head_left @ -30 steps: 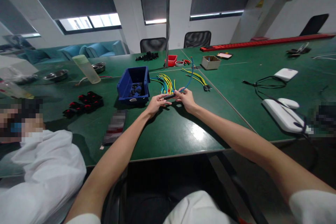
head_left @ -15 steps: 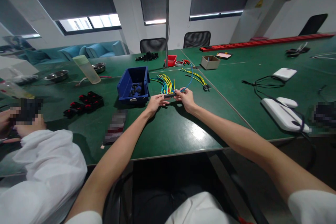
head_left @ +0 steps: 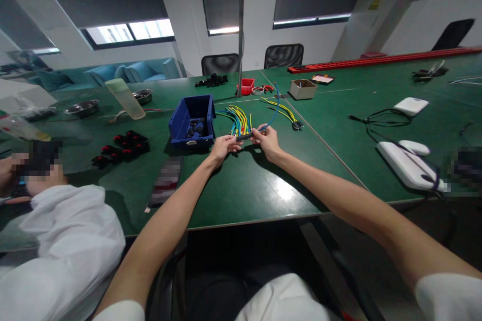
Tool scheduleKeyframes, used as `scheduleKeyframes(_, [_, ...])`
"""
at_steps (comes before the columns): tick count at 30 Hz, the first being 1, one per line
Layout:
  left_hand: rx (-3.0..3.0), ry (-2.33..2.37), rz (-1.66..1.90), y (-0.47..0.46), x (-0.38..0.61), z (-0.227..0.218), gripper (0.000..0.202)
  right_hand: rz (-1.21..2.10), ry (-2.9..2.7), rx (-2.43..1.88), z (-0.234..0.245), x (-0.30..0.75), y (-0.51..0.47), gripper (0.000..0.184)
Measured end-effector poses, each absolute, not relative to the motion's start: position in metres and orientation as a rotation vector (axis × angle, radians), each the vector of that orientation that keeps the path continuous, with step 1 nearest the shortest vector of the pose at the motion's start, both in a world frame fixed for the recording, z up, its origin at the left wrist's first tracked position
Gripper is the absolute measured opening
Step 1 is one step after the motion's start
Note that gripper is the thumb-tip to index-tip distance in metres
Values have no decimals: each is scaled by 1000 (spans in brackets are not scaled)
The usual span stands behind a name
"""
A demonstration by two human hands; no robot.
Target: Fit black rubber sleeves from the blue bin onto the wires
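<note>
Both arms bare, stretched well forward, elbows nearly straight, forearms converging toward the midline. Left hand point(head_left: 223, 146) knuckles up, fingers curled, thumb and fingertips pinched together, pointing right. Right hand point(head_left: 268, 141) faces it, wrist slightly cocked, fingertips pinched and pointing left. Fingertips of the two hands nearly meet.

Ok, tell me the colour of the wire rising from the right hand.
Blue; the wire shows best in the head view.

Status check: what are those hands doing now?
Left hand and right hand pinch black piece. Blue wire arcs up from right hand. Loose wires just behind.
</note>
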State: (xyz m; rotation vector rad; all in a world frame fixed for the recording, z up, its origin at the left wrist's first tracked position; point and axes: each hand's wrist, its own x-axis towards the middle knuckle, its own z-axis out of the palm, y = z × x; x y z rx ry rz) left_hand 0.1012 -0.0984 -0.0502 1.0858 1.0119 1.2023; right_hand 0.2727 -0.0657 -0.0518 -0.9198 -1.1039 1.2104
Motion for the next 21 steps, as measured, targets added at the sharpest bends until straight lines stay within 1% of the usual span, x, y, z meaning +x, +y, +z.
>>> scheduleKeyframes(12, [1064,1007,1237,-101,102,-48,22,1243,-1119,-880,-50,274,-64,42])
scheduleKeyframes(16, [1092,1005,1256,-101,103,-49,25,1300,-1116,-874,-47,275,-65,43])
scheduleKeyframes(21, [1111,1027,1269,-99,103,-51,24,1364,-1147,-833,-45,276,-69,44])
